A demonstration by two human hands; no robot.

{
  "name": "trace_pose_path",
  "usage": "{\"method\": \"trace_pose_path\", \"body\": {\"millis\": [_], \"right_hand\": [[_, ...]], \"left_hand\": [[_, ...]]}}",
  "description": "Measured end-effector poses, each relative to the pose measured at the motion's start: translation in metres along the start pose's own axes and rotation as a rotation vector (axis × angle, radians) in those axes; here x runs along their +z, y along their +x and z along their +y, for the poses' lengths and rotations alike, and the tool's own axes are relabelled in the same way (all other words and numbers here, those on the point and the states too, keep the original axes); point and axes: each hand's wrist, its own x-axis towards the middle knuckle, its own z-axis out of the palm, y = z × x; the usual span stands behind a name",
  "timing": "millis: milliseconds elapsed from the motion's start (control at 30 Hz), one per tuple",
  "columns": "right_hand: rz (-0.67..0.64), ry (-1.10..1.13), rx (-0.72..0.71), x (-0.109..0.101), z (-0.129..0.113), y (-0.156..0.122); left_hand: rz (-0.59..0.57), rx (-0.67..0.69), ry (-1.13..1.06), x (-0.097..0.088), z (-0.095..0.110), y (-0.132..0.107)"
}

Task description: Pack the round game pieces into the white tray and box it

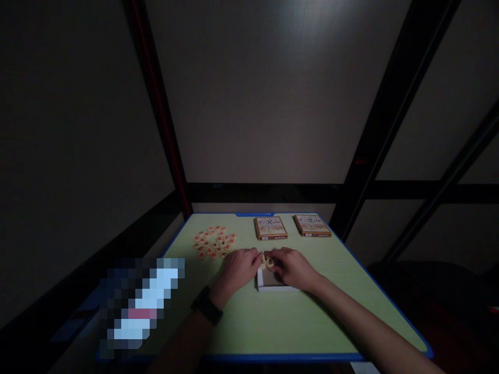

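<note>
Both of my hands meet over the far side of a shallow white box (260,280) with a brown inside. Round wooden Chinese chess pieces (270,263) with dark characters show between them. My left hand (242,266), with a dark watch on its wrist, is closed with its fingertips against the pieces at the box's far left corner. From the right, my right hand (293,267) has its fingers curled around the pieces at the far edge. The fingers partly hide the pieces and the box's far rim.
Left of the box, several loose Chinese chess pieces (213,244) with red or dark characters lie in a cluster. Two printed boxes, a nearer left box (271,227) and a right box (312,225), lie at the back of the green table (249,324). A blurred-out patch covers the left edge.
</note>
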Motion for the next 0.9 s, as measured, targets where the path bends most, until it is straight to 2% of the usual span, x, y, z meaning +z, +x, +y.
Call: {"method": "trace_pose_path", "body": {"millis": [267, 567, 900], "right_hand": [[-0.008, 0.02, 0.012, 0.0006, 0.0013, 0.0005], [-0.012, 0.02, 0.002, 0.0003, 0.0014, 0.0007], [-0.025, 0.008, 0.014, -0.0015, -0.0001, 0.0009]], "left_hand": [[0.003, 0.058, -0.002, 0.0036, -0.0019, -0.0011], [-0.024, 0.042, -0.005, 0.0018, -0.0008, -0.0012], [0.008, 0.065, 0.005, 0.005, -0.0043, 0.0001]]}}
